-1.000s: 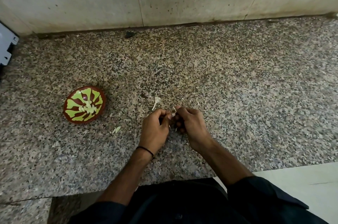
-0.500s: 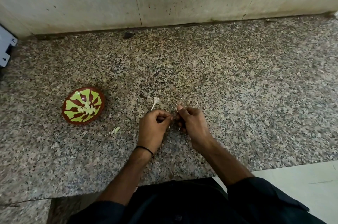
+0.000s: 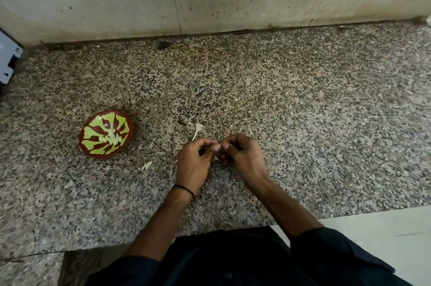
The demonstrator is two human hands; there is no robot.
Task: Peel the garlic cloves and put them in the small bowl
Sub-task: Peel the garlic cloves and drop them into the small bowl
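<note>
We note the left hand [image 3: 194, 162] and right hand [image 3: 242, 157] meeting thumb to thumb over the surface [image 3: 303, 122], midway along its front edge, fingers curled and pinching between them a garlic clove [image 3: 218, 158] of which only a pale sliver shows. A skin scrap [image 3: 197, 129] lies just beyond the left hand, another scrap [image 3: 147, 165] to its left. The small bowl [image 3: 89, 133], holding peeled cloves [image 3: 109, 137], sits toward the left edge.
</note>
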